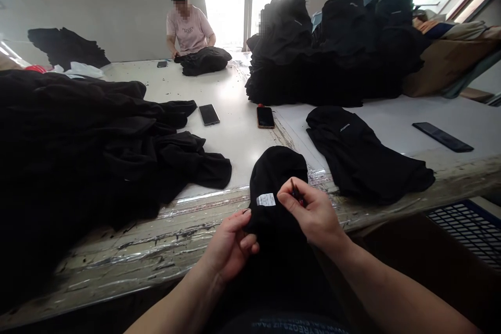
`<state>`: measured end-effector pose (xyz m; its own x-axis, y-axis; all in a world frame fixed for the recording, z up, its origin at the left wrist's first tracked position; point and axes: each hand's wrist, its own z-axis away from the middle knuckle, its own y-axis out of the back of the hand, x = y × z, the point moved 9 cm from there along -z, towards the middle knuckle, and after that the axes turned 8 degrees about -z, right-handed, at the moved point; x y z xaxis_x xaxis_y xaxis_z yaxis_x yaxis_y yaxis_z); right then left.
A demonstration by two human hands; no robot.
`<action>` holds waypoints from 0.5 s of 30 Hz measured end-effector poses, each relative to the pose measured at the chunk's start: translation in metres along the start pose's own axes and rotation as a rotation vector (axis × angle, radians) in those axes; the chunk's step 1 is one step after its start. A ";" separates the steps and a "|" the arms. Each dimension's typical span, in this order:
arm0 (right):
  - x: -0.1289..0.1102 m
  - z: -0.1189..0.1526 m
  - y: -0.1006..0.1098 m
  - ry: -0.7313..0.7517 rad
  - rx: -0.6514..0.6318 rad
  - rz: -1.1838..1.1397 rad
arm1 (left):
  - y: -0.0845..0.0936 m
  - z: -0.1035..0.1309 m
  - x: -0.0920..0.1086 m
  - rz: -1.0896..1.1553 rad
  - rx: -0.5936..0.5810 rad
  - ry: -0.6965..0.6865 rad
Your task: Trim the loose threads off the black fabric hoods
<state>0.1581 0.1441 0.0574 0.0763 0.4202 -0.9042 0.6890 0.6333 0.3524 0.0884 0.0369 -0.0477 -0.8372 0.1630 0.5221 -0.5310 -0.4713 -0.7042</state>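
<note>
A black garment (pixel 278 169) with a rounded top lies over the table's near edge and hangs down towards my body. A white printed label (pixel 266 200) shows on its dark cloth. My left hand (pixel 234 240) pinches the garment's left edge between thumb and fingers, just below and left of the label. To the right of the label, over the cloth, my right hand (pixel 313 214) is closed around small dark thread snips (pixel 296 194). Only part of the snips shows between the fingers.
Black garments are heaped on the left (pixel 117 130) and stacked high at back right (pixel 321 62). Another black garment (pixel 356 156) lies flat on the right. Phones (pixel 209 114) (pixel 265 118) and a dark flat slab (pixel 443 136) rest on the white table (pixel 230 146). A person (pixel 190 31) handles dark cloth opposite.
</note>
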 end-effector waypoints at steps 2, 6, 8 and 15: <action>0.001 0.000 0.003 -0.006 -0.055 0.046 | 0.003 -0.001 0.001 0.009 0.008 -0.001; 0.004 0.005 -0.007 0.048 -0.250 0.156 | 0.006 0.000 0.004 -0.011 0.014 -0.009; 0.001 0.009 -0.013 0.102 -0.296 0.165 | 0.005 0.001 0.005 -0.034 0.011 -0.017; -0.011 0.013 -0.023 0.264 -0.288 0.209 | -0.002 0.003 0.008 -0.153 -0.011 -0.045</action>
<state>0.1505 0.1166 0.0565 -0.0202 0.6865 -0.7269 0.4463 0.6568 0.6078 0.0837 0.0366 -0.0407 -0.7395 0.1933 0.6448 -0.6539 -0.4339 -0.6198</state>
